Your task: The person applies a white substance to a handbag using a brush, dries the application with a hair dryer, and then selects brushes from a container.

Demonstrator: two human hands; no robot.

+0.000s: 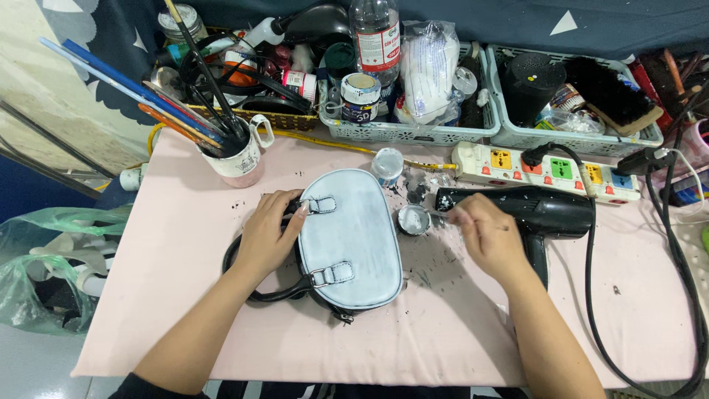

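Note:
A small handbag [351, 240] coated in pale blue-white paint lies on the pink table [185, 310], its black handle [255, 295] sticking out at the left. My left hand [267, 235] rests on the bag's left side, fingers by the upper buckle strap. My right hand [484, 235] pinches a thin brush whose tip sits in a small round paint lid [413, 219] just right of the bag. The brush itself is blurred and mostly hidden by my fingers.
A black hair dryer [543, 214] lies behind my right hand, its cord [668, 295] looping right. A white power strip [546, 168], a small paint jar [387, 165], a mug of brushes [240, 159] and several baskets of supplies [413, 129] line the back. Plastic bags [44, 273] sit left.

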